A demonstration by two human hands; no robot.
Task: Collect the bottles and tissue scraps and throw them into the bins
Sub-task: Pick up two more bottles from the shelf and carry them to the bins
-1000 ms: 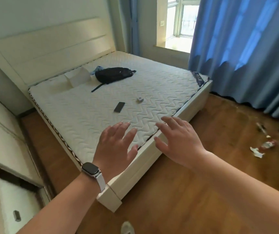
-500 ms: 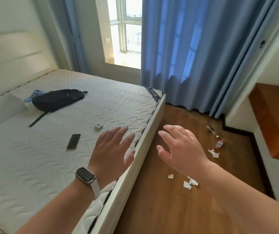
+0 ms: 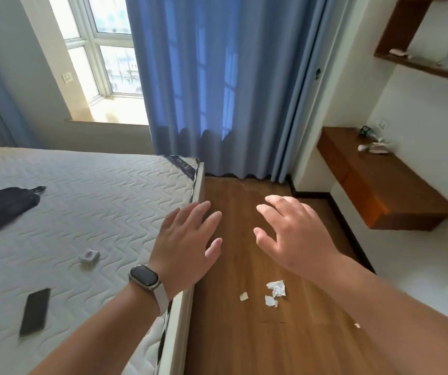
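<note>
— Over the bed's long edge, that's where the left hand hangs: palm down, fingers straight and spread, nothing in it. Watch on that wrist.

— And the right hand?

— The right hand is just beside it, out over the floor. Fingers are apart and loosely bent, and it's empty too. Neither hand touches anything as far as I can see.

— So where's the trash lol

— Tissue scraps are on the floor under the right wrist, three white bits bunched close together, near the bed but not touching its side. One more crumb lies well apart from them, right by the right forearm.

— Anything on the bed?

— A phone lying flat near the left forearm, a small box a bit further up, and a black bag at the far left, partly cut off. Behind the hands there's a blue curtain down to the floor, with a window left of it. A brown desk hangs on the right wall with some stuff on it, too blurry to tell what.
</note>
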